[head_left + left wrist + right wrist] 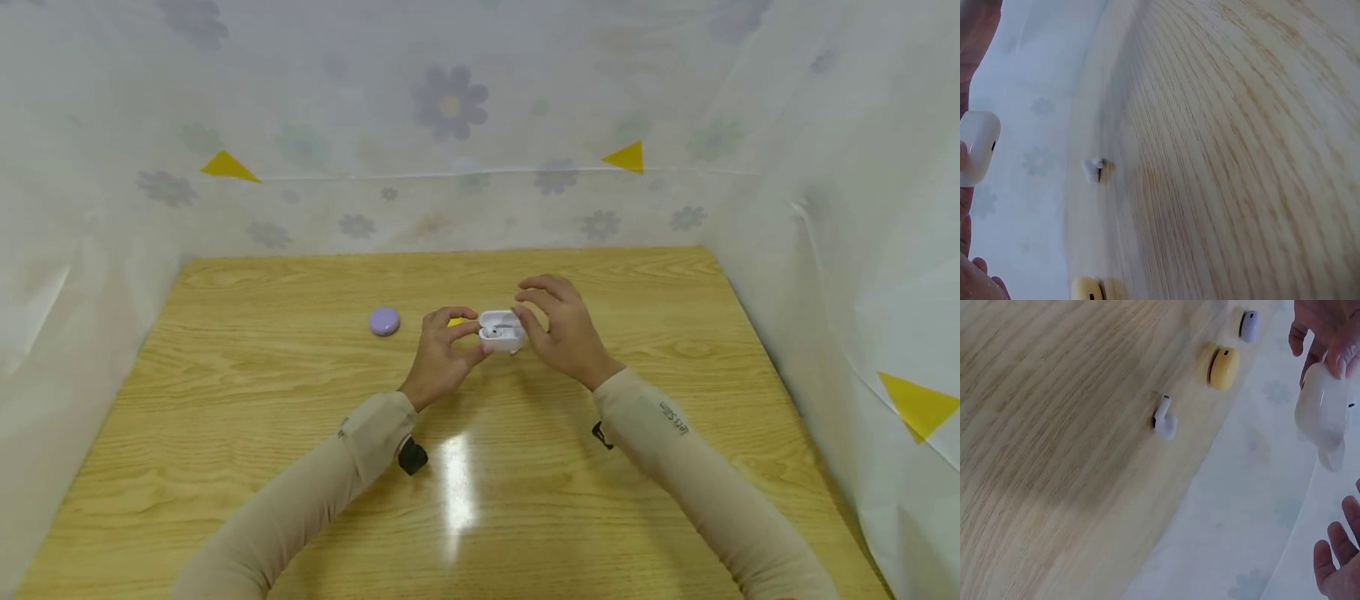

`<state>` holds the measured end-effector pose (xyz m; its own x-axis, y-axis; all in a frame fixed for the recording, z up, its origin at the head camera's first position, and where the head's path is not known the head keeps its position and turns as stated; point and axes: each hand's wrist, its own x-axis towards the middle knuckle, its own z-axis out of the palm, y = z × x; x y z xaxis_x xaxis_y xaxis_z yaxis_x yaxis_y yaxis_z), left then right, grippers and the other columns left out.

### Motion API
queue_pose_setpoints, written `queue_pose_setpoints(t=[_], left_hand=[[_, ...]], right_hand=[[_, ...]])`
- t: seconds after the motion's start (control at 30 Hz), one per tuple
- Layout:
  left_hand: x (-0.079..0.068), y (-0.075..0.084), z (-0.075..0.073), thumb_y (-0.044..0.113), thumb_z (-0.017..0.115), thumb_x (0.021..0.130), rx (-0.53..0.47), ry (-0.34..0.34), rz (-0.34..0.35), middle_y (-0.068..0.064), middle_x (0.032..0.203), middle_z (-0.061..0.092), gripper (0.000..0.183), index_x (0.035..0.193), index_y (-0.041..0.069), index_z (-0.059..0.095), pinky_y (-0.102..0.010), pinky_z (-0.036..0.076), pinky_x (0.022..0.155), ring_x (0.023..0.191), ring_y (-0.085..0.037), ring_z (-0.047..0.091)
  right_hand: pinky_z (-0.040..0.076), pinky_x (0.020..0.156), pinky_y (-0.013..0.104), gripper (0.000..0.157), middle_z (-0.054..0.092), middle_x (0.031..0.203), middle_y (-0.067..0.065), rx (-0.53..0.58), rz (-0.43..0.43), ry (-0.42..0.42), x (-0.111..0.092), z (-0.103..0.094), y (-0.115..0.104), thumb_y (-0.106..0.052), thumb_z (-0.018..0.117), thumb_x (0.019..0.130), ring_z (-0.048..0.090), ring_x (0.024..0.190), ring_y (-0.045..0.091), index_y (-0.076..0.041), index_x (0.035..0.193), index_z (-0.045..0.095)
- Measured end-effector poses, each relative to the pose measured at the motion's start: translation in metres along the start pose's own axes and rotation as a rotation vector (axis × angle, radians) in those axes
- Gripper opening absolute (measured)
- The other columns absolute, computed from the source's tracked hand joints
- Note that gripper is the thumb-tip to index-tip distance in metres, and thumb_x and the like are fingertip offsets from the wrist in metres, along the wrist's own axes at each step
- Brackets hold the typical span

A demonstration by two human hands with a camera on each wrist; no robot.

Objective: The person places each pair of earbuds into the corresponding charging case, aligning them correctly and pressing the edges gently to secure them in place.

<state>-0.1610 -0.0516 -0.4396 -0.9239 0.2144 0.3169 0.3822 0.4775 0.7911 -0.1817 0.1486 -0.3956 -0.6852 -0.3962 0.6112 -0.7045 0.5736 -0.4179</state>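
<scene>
My left hand [442, 354] grips a white earbud case [501, 343] between thumb and fingers, held up above the table. Its lid stands raised, and one white earbud shows in the left slot in the head view. Beside the case's right end is my right hand [562, 329], its fingers spread and holding nothing. The thumb lies by the case's edge in the head view; whether it touches, I cannot tell. Another white earbud [1165, 422] lies on the table below the case, mostly hidden from the head view.
A yellow rounded case-like object [1224, 369] lies on the wooden table [262, 433], partly behind my left fingers in the head view. Left of it is a purple round one [384, 321]. A flowered white sheet [450, 208] stands along the table's back, with white sheeting at both sides.
</scene>
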Motion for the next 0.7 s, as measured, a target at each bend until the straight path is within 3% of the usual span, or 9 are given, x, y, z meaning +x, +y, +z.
queue_pose_setpoints(t=[0.17, 0.3, 0.4, 0.5, 0.7], left_hand=[[0.000, -0.001, -0.001, 0.012, 0.076, 0.079, -0.018, 0.003, -0.039, -0.011, 0.120, 0.056, 0.026, 0.102, -0.001, 0.073, -0.052, 0.028, 0.107, 0.122, -0.034, 0.040], [-0.001, -0.002, -0.002, 0.012, 0.075, 0.080, -0.023, 0.001, -0.053, -0.011, 0.121, 0.055, 0.026, 0.103, -0.001, 0.072, -0.053, 0.028, 0.108, 0.123, -0.034, 0.039], [-0.001, -0.003, -0.002, 0.011, 0.075, 0.080, -0.019, 0.009, -0.040, -0.012, 0.120, 0.056, 0.025, 0.101, -0.001, 0.073, -0.053, 0.028, 0.108, 0.122, -0.035, 0.040], [-0.001, -0.004, -0.002, 0.010, 0.076, 0.079, -0.018, 0.019, -0.015, -0.013, 0.118, 0.057, 0.023, 0.099, -0.001, 0.073, -0.052, 0.029, 0.106, 0.120, -0.035, 0.042], [-0.001, -0.006, -0.002, 0.010, 0.077, 0.078, -0.015, 0.024, -0.019, -0.013, 0.117, 0.058, 0.024, 0.099, 0.000, 0.074, -0.052, 0.029, 0.106, 0.119, -0.034, 0.042]], right_hand=[[0.042, 0.101, 0.052, 0.019, 0.064, 0.115, 0.025, 0.012, 0.221, -0.035, 0.001, -0.002, 0.014, -0.007, 0.057, 0.093, 0.055, 0.115, 0.039, 0.006, 0.101, 0.068], [0.041, 0.103, 0.055, 0.021, 0.062, 0.119, 0.025, 0.011, 0.361, -0.201, -0.005, 0.008, 0.029, -0.011, 0.059, 0.093, 0.054, 0.118, 0.041, 0.006, 0.102, 0.067], [0.044, 0.100, 0.057, 0.026, 0.061, 0.122, 0.026, -0.038, 0.414, -0.366, -0.013, 0.020, 0.038, -0.017, 0.058, 0.094, 0.053, 0.119, 0.043, 0.006, 0.103, 0.067], [0.046, 0.097, 0.058, 0.028, 0.061, 0.122, 0.025, -0.071, 0.452, -0.475, -0.021, 0.033, 0.046, -0.021, 0.056, 0.094, 0.054, 0.117, 0.045, 0.004, 0.102, 0.067], [0.044, 0.096, 0.059, 0.024, 0.059, 0.125, 0.023, -0.069, 0.519, -0.534, -0.030, 0.046, 0.050, -0.020, 0.056, 0.090, 0.053, 0.117, 0.044, -0.001, 0.100, 0.067]])
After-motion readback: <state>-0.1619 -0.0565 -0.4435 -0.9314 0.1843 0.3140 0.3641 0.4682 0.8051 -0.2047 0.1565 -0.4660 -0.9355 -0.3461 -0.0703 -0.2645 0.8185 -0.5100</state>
